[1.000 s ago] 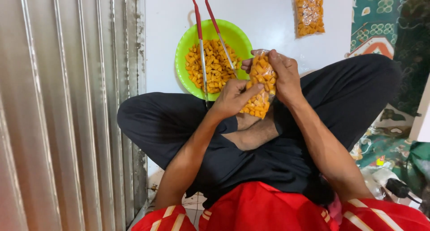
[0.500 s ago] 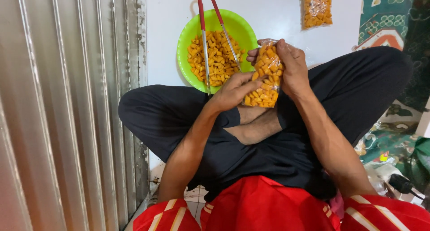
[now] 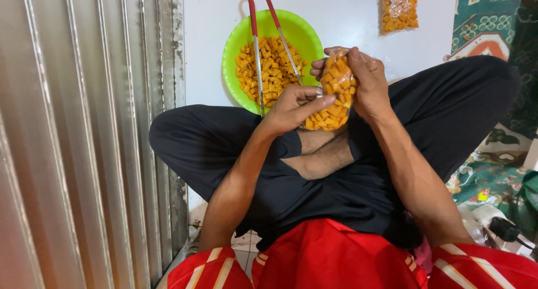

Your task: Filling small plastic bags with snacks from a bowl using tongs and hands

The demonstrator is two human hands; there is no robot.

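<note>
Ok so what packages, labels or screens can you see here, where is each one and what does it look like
Clear plastic bag: held in front of the person, above the crossed legs, between left hand and right hand; upright pouch filled with orange-yellow snack pieces.
Second clear bag: lying on the white floor at the top edge, right of the green bowl; flat rectangle of the same orange pieces.
No labels, signs or screens that I can make out.

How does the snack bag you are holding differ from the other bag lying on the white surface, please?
The held bag is gripped between the left hand and right hand above the lap; the far bag lies flat, untouched, beyond the green bowl. The held bag is squeezed and bulging; the far bag looks flatter. Both are clear plastic with orange snack pieces.
</note>
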